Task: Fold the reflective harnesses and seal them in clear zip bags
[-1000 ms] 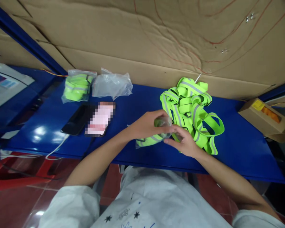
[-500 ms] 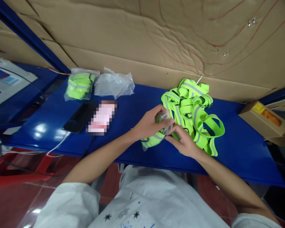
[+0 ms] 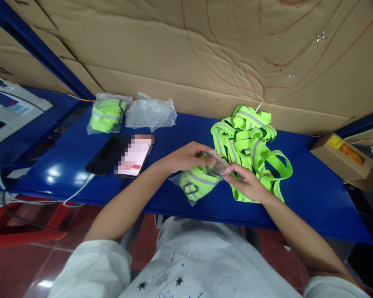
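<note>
Between my hands is a clear plastic bag (image 3: 218, 162) with a folded neon-yellow reflective strap (image 3: 198, 181) inside; a black buckle shows through the plastic. My left hand (image 3: 195, 156) is closed on the bag's upper part, its thumb lying along the plastic. At the bag's right edge, my right hand (image 3: 244, 182) pinches the rim between thumb and fingers. Just beyond my right hand lies a loose heap of neon-yellow reflective straps (image 3: 248, 134) with grey stripes, partly hidden by that hand.
On the blue table (image 3: 170, 198), a filled bag of neon strap (image 3: 107, 114) lies at the back left beside flat clear bags (image 3: 151, 112). Two phones, one dark (image 3: 102, 156) and one lit (image 3: 135, 156), lie nearer. A cardboard box (image 3: 342, 159) stands right; a cardboard panel (image 3: 161, 54) rises behind.
The filled bag has turned and shows more of the strap and buckle. My left hand has shifted slightly left, while my right hand has moved a little right along the bag's rim.
</note>
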Demonstrator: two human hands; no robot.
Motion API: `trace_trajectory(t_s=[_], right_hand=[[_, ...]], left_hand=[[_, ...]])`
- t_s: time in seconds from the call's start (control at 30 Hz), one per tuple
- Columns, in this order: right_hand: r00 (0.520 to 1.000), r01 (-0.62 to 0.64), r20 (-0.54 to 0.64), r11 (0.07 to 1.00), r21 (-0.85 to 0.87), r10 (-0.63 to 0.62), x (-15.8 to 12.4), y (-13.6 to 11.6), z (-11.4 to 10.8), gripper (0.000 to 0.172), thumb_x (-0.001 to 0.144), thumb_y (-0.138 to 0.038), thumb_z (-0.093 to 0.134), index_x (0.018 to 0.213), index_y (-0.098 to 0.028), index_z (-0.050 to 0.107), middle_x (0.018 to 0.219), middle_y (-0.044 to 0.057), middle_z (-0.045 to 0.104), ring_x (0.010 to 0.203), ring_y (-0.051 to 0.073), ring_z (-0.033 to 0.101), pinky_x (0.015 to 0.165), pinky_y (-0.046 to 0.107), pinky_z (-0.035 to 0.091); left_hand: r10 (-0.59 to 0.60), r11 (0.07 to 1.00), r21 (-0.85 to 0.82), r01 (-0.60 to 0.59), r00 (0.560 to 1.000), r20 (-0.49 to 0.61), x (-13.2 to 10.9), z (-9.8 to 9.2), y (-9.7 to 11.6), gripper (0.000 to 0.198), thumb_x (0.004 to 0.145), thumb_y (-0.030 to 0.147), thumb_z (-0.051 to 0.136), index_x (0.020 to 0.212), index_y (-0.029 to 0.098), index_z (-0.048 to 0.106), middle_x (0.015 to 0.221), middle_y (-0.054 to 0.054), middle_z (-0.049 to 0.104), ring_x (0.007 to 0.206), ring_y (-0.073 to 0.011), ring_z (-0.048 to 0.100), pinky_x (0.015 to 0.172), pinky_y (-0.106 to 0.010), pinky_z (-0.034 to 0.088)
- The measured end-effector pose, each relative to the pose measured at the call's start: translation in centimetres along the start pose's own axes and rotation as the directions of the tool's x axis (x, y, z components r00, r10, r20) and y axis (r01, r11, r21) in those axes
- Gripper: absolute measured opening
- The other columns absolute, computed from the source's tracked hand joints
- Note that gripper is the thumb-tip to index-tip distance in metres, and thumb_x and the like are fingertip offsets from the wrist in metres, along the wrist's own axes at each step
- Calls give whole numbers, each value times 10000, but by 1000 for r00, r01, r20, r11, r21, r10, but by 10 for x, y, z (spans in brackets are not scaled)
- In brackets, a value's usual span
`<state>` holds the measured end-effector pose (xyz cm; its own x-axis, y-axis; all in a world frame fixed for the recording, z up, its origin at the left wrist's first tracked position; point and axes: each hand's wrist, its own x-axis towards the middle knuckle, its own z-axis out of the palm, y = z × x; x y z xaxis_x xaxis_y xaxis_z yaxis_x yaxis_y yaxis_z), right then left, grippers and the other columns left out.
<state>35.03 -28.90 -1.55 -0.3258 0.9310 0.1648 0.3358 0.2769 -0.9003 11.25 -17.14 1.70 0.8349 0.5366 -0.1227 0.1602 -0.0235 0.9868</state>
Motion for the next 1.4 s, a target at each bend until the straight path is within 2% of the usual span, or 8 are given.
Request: trace_trajectory(t_s=[0.13, 0.33, 0.63, 0.83, 1.0, 1.2, 1.3, 1.4], right_hand=[[999, -31, -9, 994, -100, 30, -3, -4, -5, 163, 1037, -368, 613, 1133, -245, 661, 930, 2, 709, 843, 144, 680, 777, 262, 548], [979, 122, -134, 965, -233, -157, -7, -5, -1, 148, 1012, -280, 649, 1156, -250, 661, 1207, 67, 708, 929, 150, 695, 778, 260, 567], [992, -92, 88, 995, 27, 90, -4, -8, -7, 246, 1058, -433, 564, 1165, -223, 636, 1061, 56, 739, 901, 152, 697, 800, 275, 560], [963, -89, -243, 989, 116, 115, 2, 0, -14, 297, 911, -503, 766, 837, -224, 698, 1244, 80, 706, 1187, 230, 659, 1037, 376, 510], [914, -243, -213, 885, 397, 346, 4, 9, -14, 386, 798, -496, 876, 862, -230, 604, 852, 4, 704, 756, 143, 651, 704, 277, 522], [913, -120, -334, 936, 330, 234, 4, 8, -9, 344, 807, -432, 886, 1034, -256, 697, 953, 10, 701, 916, 137, 661, 838, 272, 536], [914, -212, -266, 919, 333, 307, 5, 9, -8, 426, 813, -535, 857, 1106, -260, 717, 924, 11, 684, 860, 139, 639, 766, 272, 524], [905, -306, -197, 898, 316, 377, 6, 10, -9, 446, 809, -631, 820, 963, -224, 720, 786, 1, 640, 716, 123, 572, 658, 259, 470]], left_hand=[[28, 973, -227, -48, 995, -92, 3, 4, -3, 453, 782, 405, 877, 1143, 146, 789, 1128, -93, 793, 1018, -205, 729, 923, -295, 532], [-6, 967, -253, -25, 993, -121, 7, 1, -9, 526, 790, 489, 875, 1198, 170, 783, 1183, -95, 783, 1029, -200, 721, 917, -282, 525], [-107, 962, -270, 46, 971, -213, 7, 15, -11, 541, 781, 652, 816, 917, 128, 830, 897, -86, 799, 752, -169, 685, 699, -255, 509], [-1, 955, -289, -62, 977, -213, 5, 10, -6, 468, 823, 580, 823, 989, 142, 826, 978, -88, 801, 861, -174, 712, 840, -265, 521], [31, 915, -383, -126, 969, -243, 7, 9, -6, 444, 775, 448, 899, 1092, 156, 793, 1006, -69, 787, 925, -176, 712, 897, -272, 500], [84, 968, -187, -167, 918, -386, 13, 11, -12, 440, 814, 551, 837, 990, 152, 780, 975, -59, 764, 900, -170, 680, 868, -281, 485], [150, 983, -38, -177, 916, -372, 12, 9, -13, 516, 927, 632, 670, 854, 133, 782, 939, -82, 768, 937, -195, 684, 887, -288, 488], [81, 979, -157, -133, 951, -298, 11, 8, -12, 573, 926, 680, 637, 957, 132, 801, 960, -95, 785, 961, -218, 701, 897, -299, 509]])
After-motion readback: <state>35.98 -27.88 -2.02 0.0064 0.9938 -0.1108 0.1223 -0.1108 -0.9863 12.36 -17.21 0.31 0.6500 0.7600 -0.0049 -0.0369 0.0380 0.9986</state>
